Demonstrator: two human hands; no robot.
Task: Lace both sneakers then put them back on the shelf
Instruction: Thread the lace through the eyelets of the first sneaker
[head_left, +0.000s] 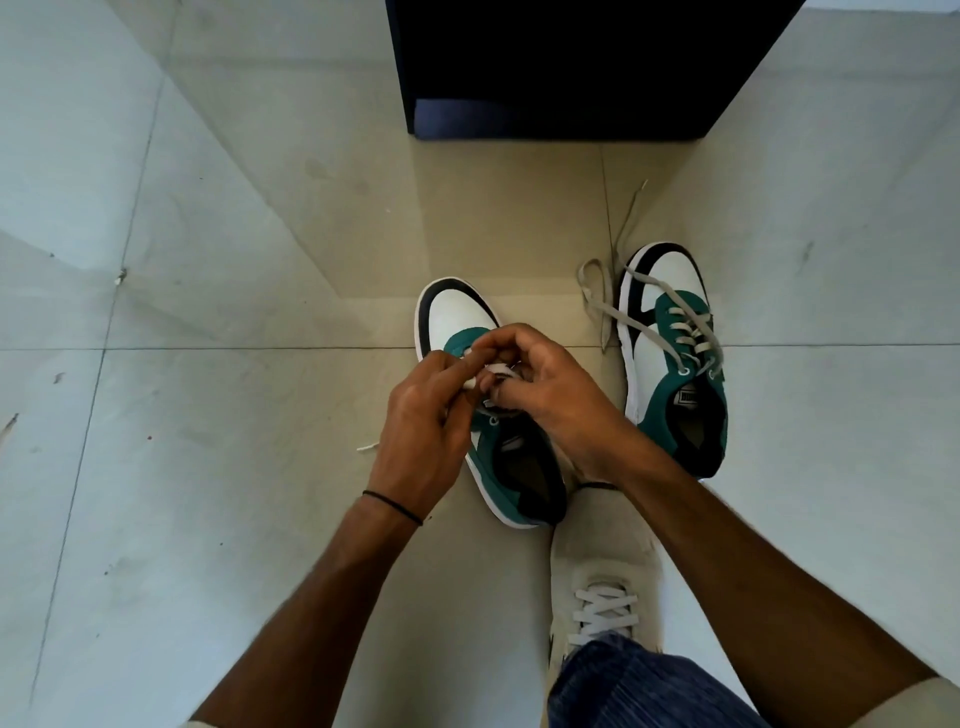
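Two green, white and black sneakers stand on the tiled floor. The nearer sneaker (457, 317) is in the middle, toe pointing away from me. My left hand (426, 415) and my right hand (540, 379) meet over its eyelets, and each pinches a part of its white lace (496, 370). One lace tip (368, 447) lies on the floor to the left. The second sneaker (675, 332) stands to the right, its grey lace (602, 306) threaded through the eyelets with loose ends trailing across the toe and floor.
A dark blue shelf unit (561, 67) stands at the top centre, just beyond the sneakers. My own foot in a beige shoe (602, 566) rests on the floor right behind the nearer sneaker. Pale floor tiles (208, 260) spread to the left and right.
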